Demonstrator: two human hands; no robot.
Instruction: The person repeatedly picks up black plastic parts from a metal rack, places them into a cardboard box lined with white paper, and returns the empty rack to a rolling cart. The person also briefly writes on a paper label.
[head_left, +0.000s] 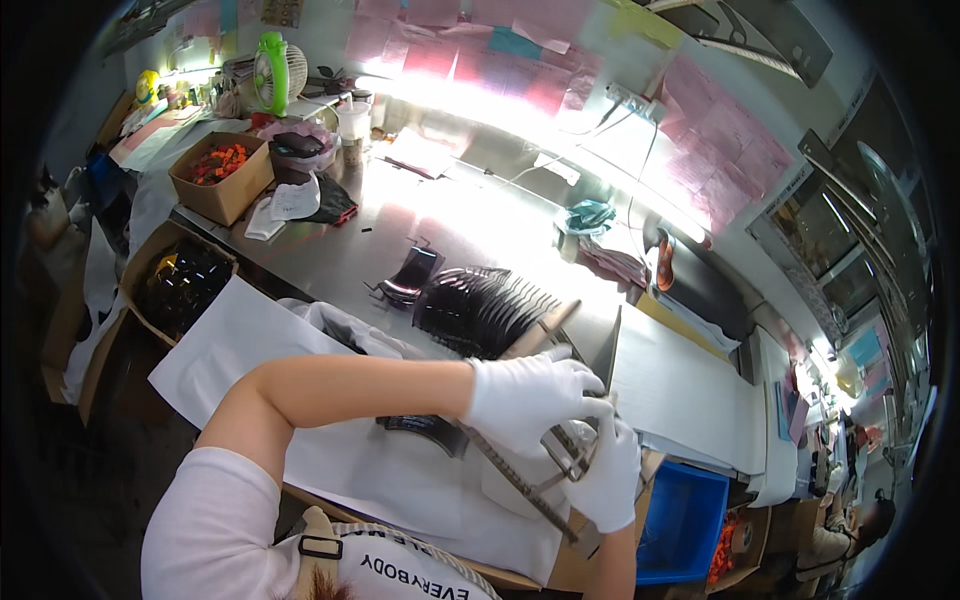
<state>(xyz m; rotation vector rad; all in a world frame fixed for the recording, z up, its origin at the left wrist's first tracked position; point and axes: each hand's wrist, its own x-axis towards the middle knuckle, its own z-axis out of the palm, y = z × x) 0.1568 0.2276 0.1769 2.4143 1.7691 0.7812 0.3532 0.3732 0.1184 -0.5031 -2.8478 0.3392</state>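
My left hand (525, 397), in a white glove, reaches across from the left and grips a metal frame (517, 480) of thin notched bars. My right hand (607, 472), gloved alike, holds the frame's right side close by. The fingertips of both hands nearly meet; part of the frame is hidden behind them. Under my left forearm lies a curved black glossy part (426, 431) on white paper (375, 480). Beyond the hands, a row of nested black curved parts (480, 307) rests on the metal table (315, 255), with a separate clipped part (412, 277) at its left end.
Left stand a cardboard box (229, 184) of orange pieces and a carton (184, 281) of black glossy parts. A blue bin (682, 525) is at lower right, below white sheets (686, 382). A green fan (277, 75) stands far back. Another person (840, 532) sits at far right.
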